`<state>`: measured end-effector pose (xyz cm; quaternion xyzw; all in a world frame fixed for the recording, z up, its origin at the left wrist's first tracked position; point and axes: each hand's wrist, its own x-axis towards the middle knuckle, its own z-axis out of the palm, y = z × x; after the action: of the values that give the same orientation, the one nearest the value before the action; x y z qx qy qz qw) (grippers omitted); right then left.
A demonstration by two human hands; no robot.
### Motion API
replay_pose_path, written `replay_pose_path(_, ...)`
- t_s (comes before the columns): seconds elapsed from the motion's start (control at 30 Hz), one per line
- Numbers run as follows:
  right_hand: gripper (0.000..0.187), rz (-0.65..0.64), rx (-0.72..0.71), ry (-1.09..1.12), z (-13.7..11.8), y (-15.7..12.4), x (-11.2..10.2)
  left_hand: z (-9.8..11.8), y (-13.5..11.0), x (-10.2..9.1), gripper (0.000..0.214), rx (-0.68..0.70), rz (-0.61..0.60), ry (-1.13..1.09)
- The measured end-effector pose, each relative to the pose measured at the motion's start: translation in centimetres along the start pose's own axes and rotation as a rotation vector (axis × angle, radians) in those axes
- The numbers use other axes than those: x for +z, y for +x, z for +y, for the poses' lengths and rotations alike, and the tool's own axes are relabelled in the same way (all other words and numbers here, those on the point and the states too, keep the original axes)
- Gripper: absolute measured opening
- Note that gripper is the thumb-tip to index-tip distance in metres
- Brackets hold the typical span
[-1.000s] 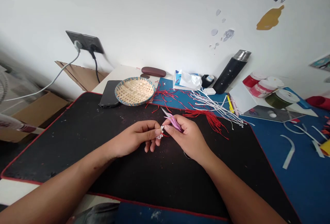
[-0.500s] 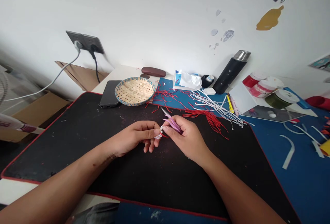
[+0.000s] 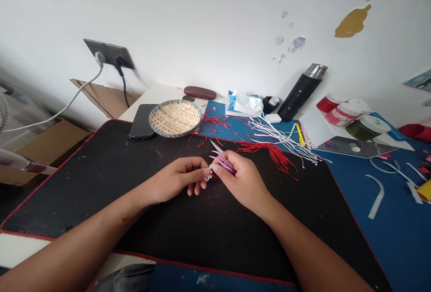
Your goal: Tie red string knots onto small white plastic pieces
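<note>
My left hand [image 3: 188,175] is closed, its thumb and index finger pinching a small looped knot of white cord [image 3: 208,175] with a bit of red in it. My right hand [image 3: 240,175] is closed around purple-handled scissors [image 3: 225,163]. Their pale metal tip points up and away to the left, over the mat. The right thumb tip also meets the white cord, right beside the left fingertips. Fingers hide much of the knot, so its full shape cannot be made out.
Behind the hands lie red cords [image 3: 271,155] and white cords [image 3: 286,138]. A woven basket [image 3: 175,118] overlaps a black phone [image 3: 143,122]. Farther back stand a tissue box [image 3: 232,109] and a black thermos [image 3: 301,94]. Cord spools [image 3: 368,128] sit at right. Under my hands is a black mat [image 3: 202,229].
Both hands stay together at the knot. The scissors have turned slightly in my right hand, and the left fingers have curled a little closer. The whole view has shifted slightly.
</note>
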<state>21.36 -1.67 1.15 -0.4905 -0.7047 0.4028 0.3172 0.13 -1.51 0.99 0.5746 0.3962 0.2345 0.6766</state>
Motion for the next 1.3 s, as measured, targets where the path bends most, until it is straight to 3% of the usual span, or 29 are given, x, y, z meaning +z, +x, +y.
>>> replay_pose_path(0.37, 0.013, -0.174, 0.116, 0.103, -0.3, 0.2, -0.5, 0.3, -0.3, 0.2, 0.035, 0.011, 0.001, 0.223)
replay_pose_path(0.53, 0.013, -0.181, 0.144, 0.073, 0.0, 0.4, -0.3, 0.2, -0.5, 0.3, 0.034, 0.064, 0.082, 0.425)
replay_pose_path(0.7, 0.017, -0.179, 0.128, 0.227, 0.4, 0.5, -0.4, 0.2, -0.1, 0.1, 0.037, 0.018, 0.038, 0.220)
replay_pose_path(0.87, 0.022, -0.195, 0.202, 0.384, 0.7, 0.4, -0.4, 0.3, -0.1, 0.1, 0.039, -0.010, 0.013, 0.110)
replay_pose_path(1.1, 0.024, -0.270, 0.322, 0.618, 0.6, 0.4, -0.2, 0.4, -0.1, 0.2, 0.039, 0.012, 0.014, 0.097)
replay_pose_path(1.3, 0.024, -0.297, 0.349, 0.648, 0.7, 0.5, -0.2, 0.2, -0.2, 0.3, 0.035, 0.045, 0.037, 0.118)
